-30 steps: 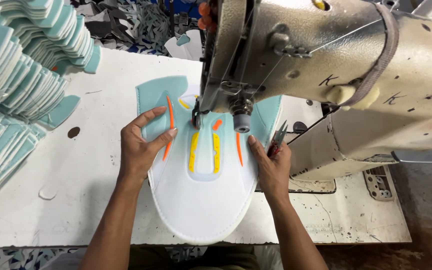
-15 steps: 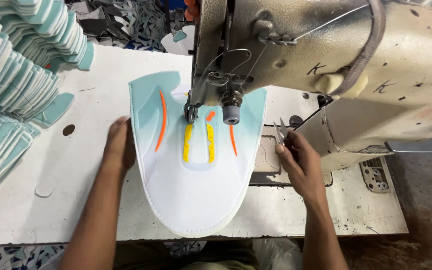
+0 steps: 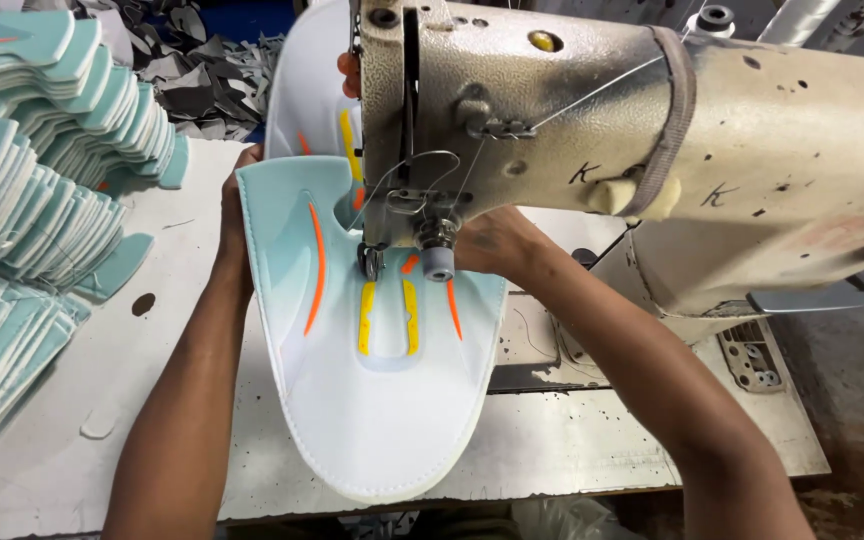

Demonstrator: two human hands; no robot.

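Now, the scene line by line:
Left hand [image 3: 235,225]: it lies at the far left edge of the pale mint and white shoe upper panel with orange and yellow stripes [image 3: 382,400], fingers closed over that edge, probably to steer the piece.
Right hand [image 3: 492,245]: mostly hidden behind the head of the beige sewing machine [image 3: 592,130]; it rests on the panel just right of the needle, but I cannot tell if the fingers pinch it or only press.
Panel: flat on the white tabletop [image 3: 152,400], between both hands, its notch under the presser foot [image 3: 372,262], so both sides stay level.
Stacks of mint foam panels [image 3: 32,200]: left of the left hand, within easy reach.
Dark fabric scraps [image 3: 202,80]: beyond the left hand.
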